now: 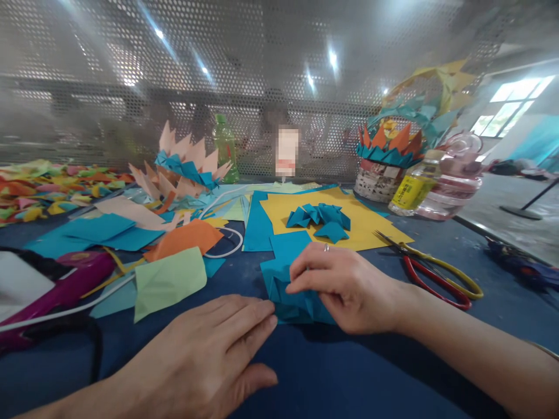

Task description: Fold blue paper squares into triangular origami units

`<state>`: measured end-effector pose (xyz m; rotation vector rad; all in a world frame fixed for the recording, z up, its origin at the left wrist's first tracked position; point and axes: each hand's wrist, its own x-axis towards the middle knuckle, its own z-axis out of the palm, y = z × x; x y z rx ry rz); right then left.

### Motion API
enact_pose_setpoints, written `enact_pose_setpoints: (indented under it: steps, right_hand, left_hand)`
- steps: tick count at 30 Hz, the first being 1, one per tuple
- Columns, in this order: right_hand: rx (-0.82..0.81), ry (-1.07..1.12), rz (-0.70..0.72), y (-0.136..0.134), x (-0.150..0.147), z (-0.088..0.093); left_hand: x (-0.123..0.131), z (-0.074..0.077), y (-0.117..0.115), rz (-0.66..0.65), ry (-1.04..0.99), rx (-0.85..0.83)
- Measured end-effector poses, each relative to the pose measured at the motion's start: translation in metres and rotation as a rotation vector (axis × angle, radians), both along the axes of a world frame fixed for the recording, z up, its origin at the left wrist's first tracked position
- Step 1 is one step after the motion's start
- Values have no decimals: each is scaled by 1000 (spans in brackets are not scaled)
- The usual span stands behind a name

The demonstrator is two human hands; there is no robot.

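A creased piece of blue paper [288,291] lies on the dark blue table in front of me. My left hand [218,343] is flat and stretched out, its fingertips at the paper's left edge and its thumb apart. Over the paper's right part, my right hand [349,285] is curled, with a ring on one finger. Its fingers close on the blue paper; the thumb tip is hidden. Just beyond, several folded blue paper pieces [323,219] rest on a yellow sheet [371,227]. Scissors [437,273] with red and yellow handles lie open to the right.
On the left are a purple glue gun [82,279], a pale green paper [170,279], an orange paper [187,238] and blue sheets [100,228]. Spiky paper crafts [183,163], a green bottle [225,145], a yellow-labelled bottle [410,189] and a pink jug [456,180] stand behind.
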<state>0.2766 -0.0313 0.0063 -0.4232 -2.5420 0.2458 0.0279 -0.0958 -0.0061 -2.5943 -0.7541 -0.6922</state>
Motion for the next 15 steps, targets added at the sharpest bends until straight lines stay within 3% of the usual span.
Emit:
enact_pose_setpoints:
  steps: [7, 15]
  right_hand:
    - [-183, -160, -76, 6, 5, 7]
    - [-224, -153, -99, 6, 5, 8]
  left_hand:
    - [-1, 0, -1, -4, -35, -45]
    - [-8, -1, 1, -32, -25, -12]
